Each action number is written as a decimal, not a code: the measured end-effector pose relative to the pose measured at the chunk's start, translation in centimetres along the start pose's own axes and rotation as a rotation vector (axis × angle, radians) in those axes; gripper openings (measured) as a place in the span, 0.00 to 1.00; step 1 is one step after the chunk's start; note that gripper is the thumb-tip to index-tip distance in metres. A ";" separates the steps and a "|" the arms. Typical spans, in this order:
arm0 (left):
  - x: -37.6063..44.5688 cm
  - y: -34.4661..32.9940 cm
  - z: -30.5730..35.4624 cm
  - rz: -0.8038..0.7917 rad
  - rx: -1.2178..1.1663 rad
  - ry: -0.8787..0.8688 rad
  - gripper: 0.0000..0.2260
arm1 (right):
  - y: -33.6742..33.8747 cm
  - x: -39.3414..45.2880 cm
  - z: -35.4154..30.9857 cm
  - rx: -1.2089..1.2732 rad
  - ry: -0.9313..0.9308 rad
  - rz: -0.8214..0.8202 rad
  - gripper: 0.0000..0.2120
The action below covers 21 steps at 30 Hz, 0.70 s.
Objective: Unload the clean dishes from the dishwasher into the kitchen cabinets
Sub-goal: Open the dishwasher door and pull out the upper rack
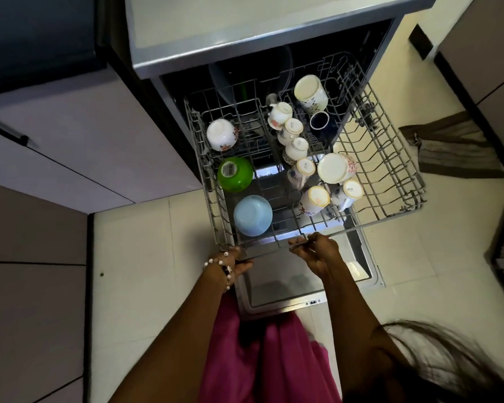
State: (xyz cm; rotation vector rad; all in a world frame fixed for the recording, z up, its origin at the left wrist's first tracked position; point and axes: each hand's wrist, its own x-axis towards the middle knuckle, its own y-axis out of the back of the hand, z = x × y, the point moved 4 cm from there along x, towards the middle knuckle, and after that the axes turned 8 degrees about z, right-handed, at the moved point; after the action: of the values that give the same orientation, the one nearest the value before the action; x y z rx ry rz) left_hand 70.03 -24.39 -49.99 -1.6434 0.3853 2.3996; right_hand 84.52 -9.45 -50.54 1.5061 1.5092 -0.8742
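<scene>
The upper rack (384,158) stands pulled out over the open dishwasher door (303,289), its right half mostly bare wire. Both arms reach forward. The left hand (239,264) and the right hand (317,253) have their fingers curled around the rack's front rail. Just beyond the left fingers sits an upturned blue bowl (253,215), then a green bowl (235,174); beyond the right fingers stand inverted mugs (336,167).

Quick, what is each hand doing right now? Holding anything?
Left hand: closed, gripping the front edge of the dish rack.
Right hand: closed, gripping the same front edge, further along.
</scene>
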 end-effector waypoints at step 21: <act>-5.4 4.1 5.5 0.128 0.255 -0.236 0.12 | -1.6 -6.4 -2.9 -0.361 0.205 -0.011 0.06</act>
State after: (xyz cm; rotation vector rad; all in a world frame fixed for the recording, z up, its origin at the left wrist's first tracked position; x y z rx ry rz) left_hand 65.80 -26.60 -42.67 -1.2478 0.7377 2.4753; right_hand 82.41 -9.67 -43.65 1.3487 1.7180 -0.4304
